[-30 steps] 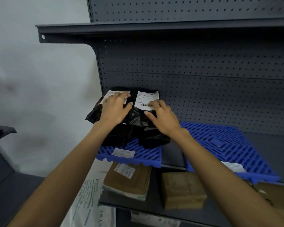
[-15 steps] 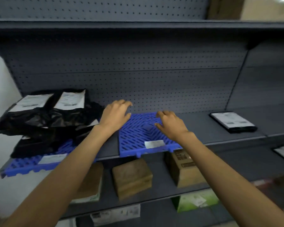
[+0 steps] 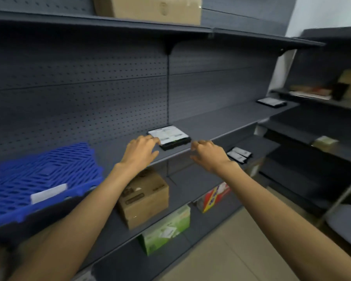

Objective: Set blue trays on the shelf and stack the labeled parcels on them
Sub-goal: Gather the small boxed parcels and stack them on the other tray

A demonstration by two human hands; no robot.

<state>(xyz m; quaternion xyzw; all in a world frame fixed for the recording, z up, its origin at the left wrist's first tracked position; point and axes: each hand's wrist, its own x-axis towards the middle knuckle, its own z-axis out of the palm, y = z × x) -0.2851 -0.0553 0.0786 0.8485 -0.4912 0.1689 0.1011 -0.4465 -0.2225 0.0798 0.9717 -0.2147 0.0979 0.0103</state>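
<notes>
Along the middle board of the dark grey shelf [image 3: 221,122], the largest of the task's things is the blue tray [image 3: 45,175]. It lies flat at the left end with nothing on its slatted top. Well apart to its right, on the same board, lies a flat black parcel [image 3: 169,136] with a white label over most of its top face.

Both hands reach toward that parcel. The left hand [image 3: 140,152] has loosely bent fingers with their tips at the parcel's near left corner; I cannot tell whether they touch it. The right hand [image 3: 208,156] hovers just beside the near right corner, fingers half curled and holding nothing. Neither hand grips anything.

I judge the tray to be set in place and the step in hand to be fetching this parcel for it. The next move calls for both hands to take the parcel by its opposite edges, lift it level and carry it left onto the tray. The parcel is thin and lies flat, so the fingertips will probably need to work under an edge first. A far parcel [image 3: 271,102] further right and two slim parcels [image 3: 239,154] on the board below look like later loads.

No writing can be read. The print on the brown carton [image 3: 144,197] below, the tray's white sticker [image 3: 49,192] and the parcel's label are all too blurred, and no brand can be made out.
</notes>
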